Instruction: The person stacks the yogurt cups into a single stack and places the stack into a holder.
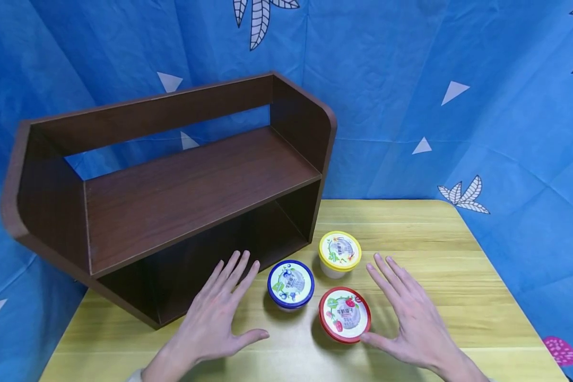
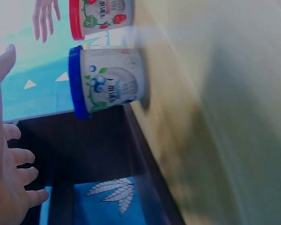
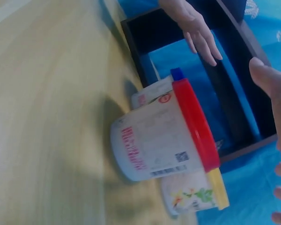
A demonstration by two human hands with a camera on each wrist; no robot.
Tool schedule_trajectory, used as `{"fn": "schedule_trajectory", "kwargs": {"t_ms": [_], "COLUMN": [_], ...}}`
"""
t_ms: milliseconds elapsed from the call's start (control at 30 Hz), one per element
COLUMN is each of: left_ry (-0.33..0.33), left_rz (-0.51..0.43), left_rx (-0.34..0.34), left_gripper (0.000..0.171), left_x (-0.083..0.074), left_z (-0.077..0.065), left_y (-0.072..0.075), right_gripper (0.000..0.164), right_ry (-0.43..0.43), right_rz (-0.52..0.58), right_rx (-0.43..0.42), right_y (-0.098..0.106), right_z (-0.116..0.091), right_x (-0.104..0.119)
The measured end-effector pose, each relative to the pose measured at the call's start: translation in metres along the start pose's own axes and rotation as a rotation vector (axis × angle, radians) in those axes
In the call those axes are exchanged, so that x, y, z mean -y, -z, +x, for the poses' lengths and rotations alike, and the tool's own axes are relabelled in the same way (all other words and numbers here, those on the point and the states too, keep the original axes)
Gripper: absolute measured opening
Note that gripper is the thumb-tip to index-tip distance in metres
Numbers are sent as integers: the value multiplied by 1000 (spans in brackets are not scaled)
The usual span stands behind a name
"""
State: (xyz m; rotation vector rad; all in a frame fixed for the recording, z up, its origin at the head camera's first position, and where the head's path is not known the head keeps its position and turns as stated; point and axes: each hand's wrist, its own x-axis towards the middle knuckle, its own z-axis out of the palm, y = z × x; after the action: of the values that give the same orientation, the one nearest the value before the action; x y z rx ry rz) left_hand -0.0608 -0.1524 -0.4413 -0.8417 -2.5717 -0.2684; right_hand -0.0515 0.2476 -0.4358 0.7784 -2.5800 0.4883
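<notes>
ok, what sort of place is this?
Probably a staged tabletop recording setup: blue leaf-and-triangle-print fabric backdrop, pale yellow wood-grain table, dark brown wooden two-level shelf standing on it.

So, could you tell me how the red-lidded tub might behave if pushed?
The red-lidded tub would probably slide rather than roll, since it stands upright. Its squat shape suggests little tipping, and smooth-looking sides may feel slippery.

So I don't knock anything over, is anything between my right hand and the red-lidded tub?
Nothing visible stands between your right hand and the red-lidded tub; the blue-lidded tub stands to its left, the yellow-lidded tub farther back.
</notes>
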Motion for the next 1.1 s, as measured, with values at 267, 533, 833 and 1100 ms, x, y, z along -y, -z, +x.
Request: {"fn": "schedule_trajectory", "kwargs": {"t_ms": [267,533,833,1100], "left_ry": [60,200,338,389], "left_rz": [-240,-491,-798,-1008], "left_rx": [13,119,128,185], "left_gripper": [115,112,102,101], "left_x": [6,4,5,7], "left_z": [-7,-6,-3,-3], "left_y": [-16,-28,-45,-65], "right_gripper": [118,111,105,111], "right_ry": [25,-20,51,-5], "right_rz": [214,412,608,629], "right_rx": [52,32,12,62], "right_y": [-13,-30,-48,-57], "right_z": [-8,-14,-17,-22], "right_x": [-10,-25,-31,-27]}}
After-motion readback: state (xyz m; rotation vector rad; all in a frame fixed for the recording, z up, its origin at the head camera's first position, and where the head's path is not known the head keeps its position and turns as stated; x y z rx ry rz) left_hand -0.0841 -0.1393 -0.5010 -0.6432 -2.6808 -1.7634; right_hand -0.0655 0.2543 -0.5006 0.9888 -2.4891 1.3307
